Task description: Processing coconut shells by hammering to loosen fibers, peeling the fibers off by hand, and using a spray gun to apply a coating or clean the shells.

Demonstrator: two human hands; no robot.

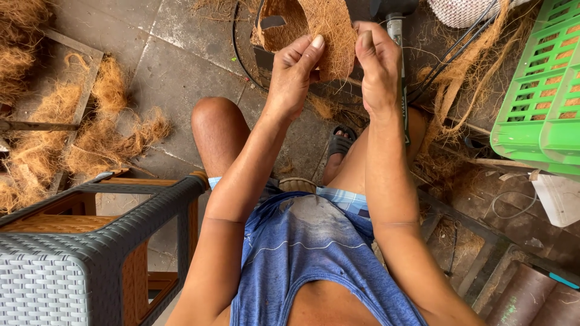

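Note:
A curved sheet of brown coconut-fibre matting (326, 33), bent into a bowl shape, is held up over my knees. My left hand (293, 72) pinches its lower edge between thumb and fingers. My right hand (376, 66) is closed with its fingertips pinched together just right of the sheet, seemingly on a thin fibre strand; what it grips is too fine to make out. Both hands sit close together, a few centimetres apart.
Loose coconut fibre (90, 133) lies piled on the concrete floor at left. A grey woven plastic stool (78, 253) stands at lower left. A green plastic crate (541, 90) sits at right. Black cables (447, 60) and a metal tool (396, 36) lie behind the hands.

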